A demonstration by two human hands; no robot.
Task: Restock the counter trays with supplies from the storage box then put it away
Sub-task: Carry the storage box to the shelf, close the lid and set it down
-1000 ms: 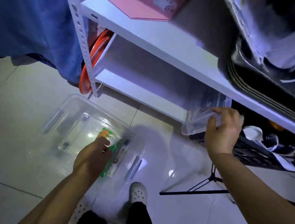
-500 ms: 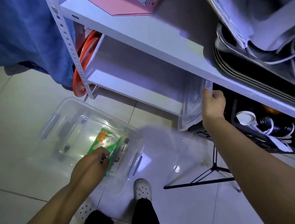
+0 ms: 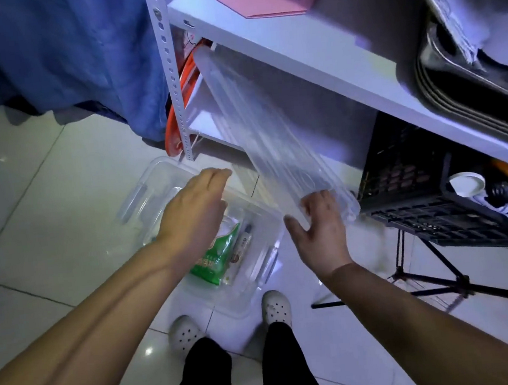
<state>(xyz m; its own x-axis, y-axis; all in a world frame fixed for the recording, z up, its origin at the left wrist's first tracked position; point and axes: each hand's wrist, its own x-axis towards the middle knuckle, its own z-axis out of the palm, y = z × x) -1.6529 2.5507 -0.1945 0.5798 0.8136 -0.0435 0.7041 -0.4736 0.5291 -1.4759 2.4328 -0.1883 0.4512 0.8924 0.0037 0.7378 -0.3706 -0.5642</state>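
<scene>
Your right hand grips the clear lid's near edge, tilted against the shelf; your left hand, fingers loosely spread, hovers over the storage box.

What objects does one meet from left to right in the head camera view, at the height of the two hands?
Clear storage box → left hand → green packet → right hand holding the clear lid → black crate → white cap.
</scene>
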